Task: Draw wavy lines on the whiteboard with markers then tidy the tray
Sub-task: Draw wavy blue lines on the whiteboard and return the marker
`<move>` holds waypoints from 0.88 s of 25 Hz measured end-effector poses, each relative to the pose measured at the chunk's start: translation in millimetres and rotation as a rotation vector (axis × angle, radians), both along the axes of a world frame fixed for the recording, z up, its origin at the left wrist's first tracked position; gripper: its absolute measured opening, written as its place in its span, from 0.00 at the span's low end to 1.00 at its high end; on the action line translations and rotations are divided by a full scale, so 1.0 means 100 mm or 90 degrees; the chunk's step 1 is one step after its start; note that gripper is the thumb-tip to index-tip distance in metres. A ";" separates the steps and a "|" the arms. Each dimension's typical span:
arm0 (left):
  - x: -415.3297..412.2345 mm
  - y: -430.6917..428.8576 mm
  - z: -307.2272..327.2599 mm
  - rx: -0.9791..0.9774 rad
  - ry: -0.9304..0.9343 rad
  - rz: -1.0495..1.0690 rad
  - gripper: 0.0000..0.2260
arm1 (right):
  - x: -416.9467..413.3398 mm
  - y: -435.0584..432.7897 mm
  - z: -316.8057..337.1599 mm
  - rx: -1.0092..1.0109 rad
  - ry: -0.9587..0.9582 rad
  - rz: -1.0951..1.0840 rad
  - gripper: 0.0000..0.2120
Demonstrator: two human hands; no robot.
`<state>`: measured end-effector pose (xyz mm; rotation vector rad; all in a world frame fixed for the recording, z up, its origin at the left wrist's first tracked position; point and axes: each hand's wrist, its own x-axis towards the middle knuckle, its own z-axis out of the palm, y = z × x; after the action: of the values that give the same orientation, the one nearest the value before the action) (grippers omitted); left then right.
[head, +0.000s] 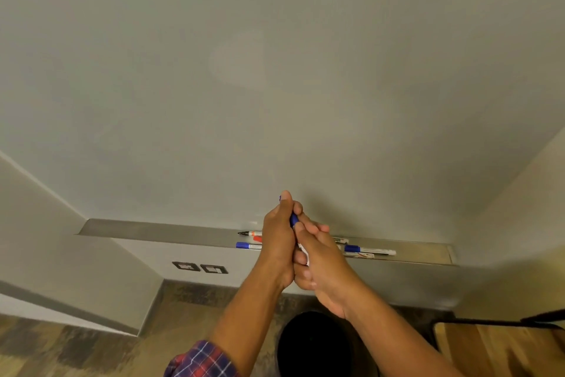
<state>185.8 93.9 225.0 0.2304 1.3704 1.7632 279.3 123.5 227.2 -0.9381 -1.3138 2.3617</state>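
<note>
Blue marker (294,219): we find it held between both hands in front of the tray (153,228), before the whiteboard (275,70). Left hand (278,242) grips its upper end; right hand (324,263) grips its lower barrel. Other markers (370,250) lie in the tray.

All you can see clothing-wise is a plaid sleeve (200,361) on the left arm (247,309), checked in dark blue and red with thin white lines crossing through it. It sits bunched up near the elbow, right at the bottom edge of the shot, so the rest of that arm is uncovered all the way to the left hand (279,242). The right arm (388,340) is uncovered too, from the frame's edge up to the right hand (324,269), both hands bare.
</note>
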 end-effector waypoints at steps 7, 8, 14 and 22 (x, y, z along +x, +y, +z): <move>-0.36 0.00 0.10 0.141 -0.158 -0.028 0.28 | -0.07 0.08 0.09 -0.053 0.058 0.036 0.16; -0.45 0.01 0.11 0.155 -0.162 -0.017 0.28 | -0.08 0.07 0.11 -0.046 0.062 0.042 0.16; -0.79 0.00 0.42 0.245 -0.139 -0.023 0.27 | -0.17 0.05 0.44 0.173 0.146 -0.022 0.15; -0.89 0.11 1.45 0.348 0.291 0.071 0.23 | -0.36 0.36 1.38 0.620 0.305 -0.121 0.12</move>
<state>97.3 104.6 370.2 0.9148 1.1828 2.2485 242.9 159.4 364.7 -0.1657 -1.7449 1.3546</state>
